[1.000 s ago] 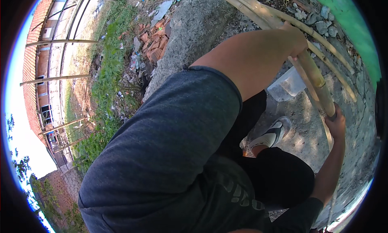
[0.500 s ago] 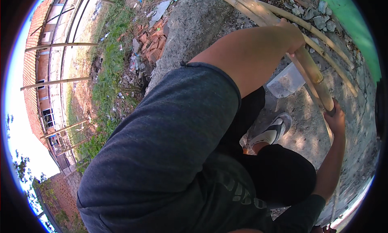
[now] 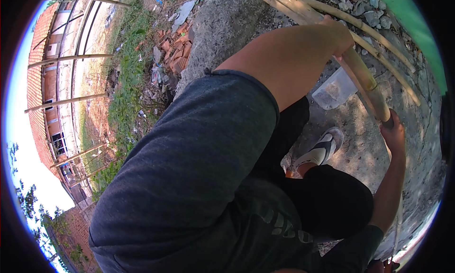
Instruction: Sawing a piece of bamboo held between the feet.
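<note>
Since the earlier frame both hands had barely shifted, left hand clenched around the bamboo pole partway up, right hand gripping its lower end, clear plastic container on the ground beside, sandalled foot near.

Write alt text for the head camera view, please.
Both hands grip a thick tan bamboo pole: the left hand higher up, the right hand at its lower end. Beneath lie a clear plastic tub, a white sandal and stony ground.
</note>
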The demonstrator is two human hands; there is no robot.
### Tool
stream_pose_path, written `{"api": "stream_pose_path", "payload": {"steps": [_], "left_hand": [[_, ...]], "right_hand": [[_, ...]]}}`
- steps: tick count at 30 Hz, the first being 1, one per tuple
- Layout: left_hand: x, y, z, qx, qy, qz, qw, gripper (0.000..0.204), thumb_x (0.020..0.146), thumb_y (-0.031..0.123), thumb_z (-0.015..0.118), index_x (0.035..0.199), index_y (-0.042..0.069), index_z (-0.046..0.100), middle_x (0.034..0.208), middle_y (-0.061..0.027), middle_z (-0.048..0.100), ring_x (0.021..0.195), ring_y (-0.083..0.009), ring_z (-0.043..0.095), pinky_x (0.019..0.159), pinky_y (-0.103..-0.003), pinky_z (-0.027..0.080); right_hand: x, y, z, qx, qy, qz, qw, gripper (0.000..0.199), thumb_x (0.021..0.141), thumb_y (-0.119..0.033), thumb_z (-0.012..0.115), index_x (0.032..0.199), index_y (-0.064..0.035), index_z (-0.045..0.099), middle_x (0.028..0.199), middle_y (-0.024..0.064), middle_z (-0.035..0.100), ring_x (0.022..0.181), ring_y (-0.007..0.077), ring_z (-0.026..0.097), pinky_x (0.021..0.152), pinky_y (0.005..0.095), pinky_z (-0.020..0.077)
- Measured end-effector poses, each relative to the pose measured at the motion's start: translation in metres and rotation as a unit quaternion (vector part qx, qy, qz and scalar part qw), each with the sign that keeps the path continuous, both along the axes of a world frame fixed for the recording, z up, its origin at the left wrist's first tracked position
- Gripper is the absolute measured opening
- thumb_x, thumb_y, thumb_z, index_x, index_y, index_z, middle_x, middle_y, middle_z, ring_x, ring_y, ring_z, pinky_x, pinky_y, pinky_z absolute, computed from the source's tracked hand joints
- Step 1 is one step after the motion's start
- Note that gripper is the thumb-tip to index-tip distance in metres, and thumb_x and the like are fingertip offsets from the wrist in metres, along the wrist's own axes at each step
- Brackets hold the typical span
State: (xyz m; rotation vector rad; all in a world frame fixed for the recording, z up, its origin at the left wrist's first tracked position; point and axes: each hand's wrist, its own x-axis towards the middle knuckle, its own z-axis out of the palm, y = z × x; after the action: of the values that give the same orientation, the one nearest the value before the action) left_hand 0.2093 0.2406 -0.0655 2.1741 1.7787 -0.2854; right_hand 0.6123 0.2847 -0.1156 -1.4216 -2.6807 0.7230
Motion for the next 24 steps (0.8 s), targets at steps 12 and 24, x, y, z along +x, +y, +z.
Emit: {"api": "stream_pose_path", "payload": {"steps": [12, 24], "left_hand": [[-0.002, 0.000, -0.006, 0.045, -0.026, 0.004, 0.999, 0.055, 0.077, 0.032, 0.079, 0.128, 0.023, 0.062, 0.120, -0.0072, 0.068, 0.110, -0.0280, 0.065, 0.093, -0.045, 0.048], [-0.007, 0.007, -0.027, 0.087, -0.058, -0.030, 0.994, 0.066, 0.074, 0.034, 0.080, 0.135, 0.020, 0.058, 0.124, -0.0117, 0.065, 0.115, -0.0321, 0.061, 0.096, -0.043, 0.048]], "right_hand": [[-0.003, -0.021, 0.034, 0.002, 0.007, -0.058, 0.998, 0.071, 0.073, -0.017, 0.078, 0.138, -0.0163, 0.050, 0.127, 0.0137, 0.061, 0.120, 0.0325, 0.058, 0.101, 0.0415, 0.0473], [0.234, -0.211, -0.020, 0.185, 0.123, -0.577, 0.786, 0.030, 0.091, -0.018, 0.071, 0.114, -0.0015, 0.061, 0.099, 0.0036, 0.062, 0.089, 0.0123, 0.057, 0.082, 0.0286, 0.0479]]}}
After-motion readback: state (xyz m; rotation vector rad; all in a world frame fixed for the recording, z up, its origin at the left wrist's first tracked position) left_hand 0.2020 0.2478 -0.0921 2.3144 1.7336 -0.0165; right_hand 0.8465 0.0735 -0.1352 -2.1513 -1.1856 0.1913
